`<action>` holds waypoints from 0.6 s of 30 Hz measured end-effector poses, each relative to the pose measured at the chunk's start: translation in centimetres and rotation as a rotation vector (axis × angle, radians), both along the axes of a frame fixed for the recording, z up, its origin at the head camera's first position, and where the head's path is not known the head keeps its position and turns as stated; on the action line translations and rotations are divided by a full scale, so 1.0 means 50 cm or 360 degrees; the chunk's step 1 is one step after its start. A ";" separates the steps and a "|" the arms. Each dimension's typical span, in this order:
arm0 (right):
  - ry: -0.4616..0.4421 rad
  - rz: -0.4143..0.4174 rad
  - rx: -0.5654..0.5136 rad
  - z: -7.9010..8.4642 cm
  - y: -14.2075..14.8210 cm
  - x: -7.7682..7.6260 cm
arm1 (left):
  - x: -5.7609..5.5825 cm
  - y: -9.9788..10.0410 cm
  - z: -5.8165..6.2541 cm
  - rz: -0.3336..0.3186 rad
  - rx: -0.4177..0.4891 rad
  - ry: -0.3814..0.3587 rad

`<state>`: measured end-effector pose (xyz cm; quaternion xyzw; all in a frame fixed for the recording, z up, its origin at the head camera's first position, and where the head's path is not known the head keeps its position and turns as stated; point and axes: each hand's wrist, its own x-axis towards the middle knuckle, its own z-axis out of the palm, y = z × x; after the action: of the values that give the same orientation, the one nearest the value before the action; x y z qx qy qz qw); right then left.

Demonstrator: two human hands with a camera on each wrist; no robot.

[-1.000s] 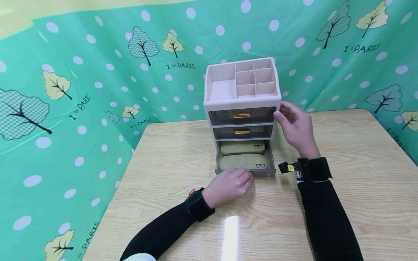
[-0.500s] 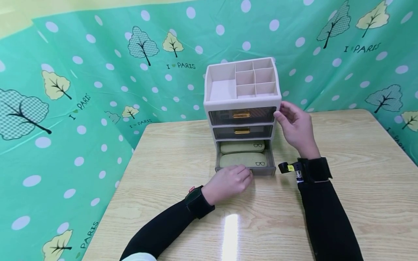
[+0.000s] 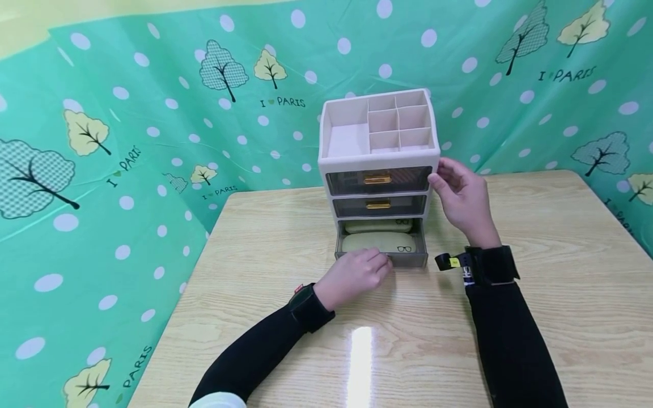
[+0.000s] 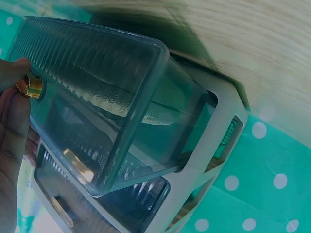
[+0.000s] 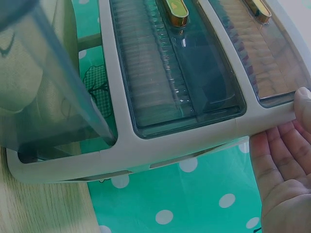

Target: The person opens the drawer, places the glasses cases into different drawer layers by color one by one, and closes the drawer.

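Observation:
A white desktop drawer organizer [image 3: 378, 160] stands on the table, its bottom drawer [image 3: 408, 260] pulled partly out. Two pale green glasses cases, the front one [image 3: 380, 242] and the rear one [image 3: 374, 226], lie in that drawer. My left hand [image 3: 357, 277] pinches the drawer's gold handle [image 4: 34, 87] between thumb and fingers, as the left wrist view shows. My right hand [image 3: 464, 198] holds the organizer's right side by the top drawer, thumb on the front frame and fingers against the side wall [image 5: 194, 154].
Above the bottom drawer, the middle drawer [image 3: 357, 207] and top drawer [image 3: 347, 182] are closed. The organizer's top has a divided tray [image 3: 349, 140]. Behind the wooden table [image 3: 270, 243] hangs a green dotted cloth [image 3: 306, 45].
The bottom drawer has slid partway inward, and my left hand has moved forward with it. More of the rear glasses case is now covered. My right hand stays in place.

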<state>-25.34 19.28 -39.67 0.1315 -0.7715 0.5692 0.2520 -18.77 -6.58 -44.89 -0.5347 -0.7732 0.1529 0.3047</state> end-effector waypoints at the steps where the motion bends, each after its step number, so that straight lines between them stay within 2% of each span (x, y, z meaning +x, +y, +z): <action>1: -0.0003 -0.0001 0.0001 0.000 -0.001 0.000 | -0.002 0.000 0.001 0.0000 0.0005 -0.0004; 8: 0.0006 -0.0008 0.0012 -0.001 -0.001 -0.001 | -0.011 0.006 0.011 0.0033 0.0003 -0.0044; 18: 0.0005 0.0005 -0.0001 -0.002 -0.002 0.001 | -0.027 0.008 0.006 0.0063 0.0002 -0.0069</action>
<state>-25.31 19.20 -39.78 0.1335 -0.7708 0.5696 0.2523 -20.12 -6.19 -44.61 -0.5221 -0.7903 0.1467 0.2851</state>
